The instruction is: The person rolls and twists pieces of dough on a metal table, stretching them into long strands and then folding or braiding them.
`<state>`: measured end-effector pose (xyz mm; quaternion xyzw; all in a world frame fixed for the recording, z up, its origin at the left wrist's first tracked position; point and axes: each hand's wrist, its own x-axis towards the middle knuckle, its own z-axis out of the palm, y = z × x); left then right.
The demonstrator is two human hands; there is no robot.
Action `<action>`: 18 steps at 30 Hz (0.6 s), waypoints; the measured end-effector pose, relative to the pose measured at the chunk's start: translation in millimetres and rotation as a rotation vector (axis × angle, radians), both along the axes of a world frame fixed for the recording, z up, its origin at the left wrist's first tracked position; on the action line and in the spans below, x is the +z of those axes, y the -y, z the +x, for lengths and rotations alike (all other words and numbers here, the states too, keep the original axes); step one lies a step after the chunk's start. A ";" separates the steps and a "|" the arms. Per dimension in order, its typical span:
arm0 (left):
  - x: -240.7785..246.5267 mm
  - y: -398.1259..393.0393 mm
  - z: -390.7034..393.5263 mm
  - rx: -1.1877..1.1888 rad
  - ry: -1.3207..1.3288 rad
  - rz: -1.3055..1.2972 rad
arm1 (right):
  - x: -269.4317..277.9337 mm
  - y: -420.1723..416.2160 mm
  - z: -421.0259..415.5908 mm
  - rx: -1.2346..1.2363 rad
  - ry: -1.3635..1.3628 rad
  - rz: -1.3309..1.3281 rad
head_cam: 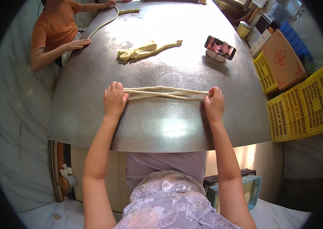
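Note:
Long, thin twisted strands of pale dough (165, 93) stretch side by side just above the metal table (155, 123), partly crossing near the middle. My left hand (115, 100) is closed on their left ends, and my right hand (214, 101) grips the right ends between thumb and fingers. The ends inside both hands are hidden. Beyond the strands, a lumpy piece of yellowish dough (144, 51) with a long tail lies on the tabletop.
At the upper left a co-worker in an orange top (55, 28) handles a thin dough rope (103, 25). A phone (220, 48) leans on a small stand at the right. Yellow plastic crates (301, 107) and a cardboard box (283, 58) stand beyond the table's right edge.

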<state>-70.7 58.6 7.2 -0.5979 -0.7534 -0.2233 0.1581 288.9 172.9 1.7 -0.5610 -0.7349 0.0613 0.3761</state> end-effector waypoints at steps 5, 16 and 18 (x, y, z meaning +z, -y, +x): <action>-2.0 24.5 -69.2 0.073 0.868 0.092 | 11.1 16.3 50.0 0.109 -0.671 -0.243; -2.8 16.5 -101.2 0.050 1.198 0.135 | 13.1 24.6 51.5 0.482 0.349 0.139; -5.1 14.2 -100.9 0.067 1.165 0.120 | 7.3 23.7 51.4 0.449 0.431 0.092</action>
